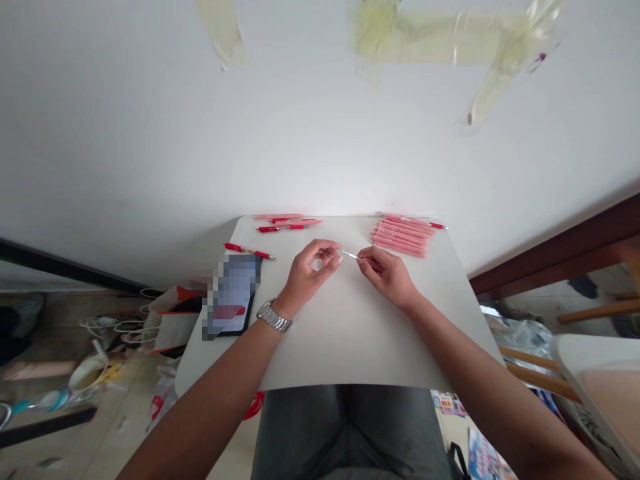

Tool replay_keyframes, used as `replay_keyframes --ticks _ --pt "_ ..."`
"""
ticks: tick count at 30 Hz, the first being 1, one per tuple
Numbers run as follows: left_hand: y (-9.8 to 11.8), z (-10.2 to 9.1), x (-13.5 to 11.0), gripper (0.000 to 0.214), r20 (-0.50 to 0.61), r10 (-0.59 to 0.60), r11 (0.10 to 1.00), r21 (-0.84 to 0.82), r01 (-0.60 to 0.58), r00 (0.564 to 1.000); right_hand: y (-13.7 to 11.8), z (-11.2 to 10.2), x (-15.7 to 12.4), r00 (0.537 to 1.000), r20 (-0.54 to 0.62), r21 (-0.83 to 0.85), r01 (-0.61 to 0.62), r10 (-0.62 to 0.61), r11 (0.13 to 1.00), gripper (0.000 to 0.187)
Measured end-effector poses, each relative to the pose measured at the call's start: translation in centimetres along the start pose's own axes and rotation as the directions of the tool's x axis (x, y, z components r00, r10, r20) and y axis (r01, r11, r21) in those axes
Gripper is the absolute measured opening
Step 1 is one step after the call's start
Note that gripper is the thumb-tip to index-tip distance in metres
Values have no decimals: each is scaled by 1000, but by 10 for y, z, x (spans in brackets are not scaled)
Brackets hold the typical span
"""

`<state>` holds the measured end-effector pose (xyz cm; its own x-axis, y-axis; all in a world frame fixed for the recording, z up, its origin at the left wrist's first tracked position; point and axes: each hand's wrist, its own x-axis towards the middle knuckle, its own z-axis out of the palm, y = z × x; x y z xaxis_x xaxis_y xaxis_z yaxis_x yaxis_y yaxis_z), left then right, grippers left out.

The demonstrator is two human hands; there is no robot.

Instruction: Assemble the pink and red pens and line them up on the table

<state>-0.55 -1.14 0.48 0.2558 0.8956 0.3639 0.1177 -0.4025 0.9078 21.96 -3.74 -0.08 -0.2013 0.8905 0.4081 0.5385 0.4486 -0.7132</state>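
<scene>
Over the middle of the white table, my right hand [383,270] is closed around a red pen, most of it hidden by the fingers. A thin whitish, silvery piece [350,255] sticks out of that grip towards my left hand [314,263]. The thumb and fingertips of my left hand are pinched at its far end; what exactly they hold is too small to make out. A row of pink pens [403,235] lies behind my right hand. Behind and left of my left hand are several red and pink pens [287,227], with a red pen [250,251] nearer the phone.
A phone [233,293] lies at the left edge of the white table [345,347]. The wall [320,133] stands directly behind the table. Bags, cables and a cup [89,373] are on the floor to the left. A chair [595,353] stands at the right.
</scene>
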Motion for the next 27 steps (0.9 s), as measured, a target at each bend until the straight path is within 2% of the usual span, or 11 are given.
replay_keyframes --ticks 8,18,27 --pt "1 3 -2 24 11 -27 999 -24 27 1000 -1 0 1 999 34 -17 1 0 1000 25" --pt "1 2 -1 18 48 -2 999 -32 3 999 -1 1 0 999 48 -9 12 -11 1000 22" --pt "1 2 -1 26 24 -76 991 -104 79 997 -2 0 0 999 45 -12 4 -4 1000 22"
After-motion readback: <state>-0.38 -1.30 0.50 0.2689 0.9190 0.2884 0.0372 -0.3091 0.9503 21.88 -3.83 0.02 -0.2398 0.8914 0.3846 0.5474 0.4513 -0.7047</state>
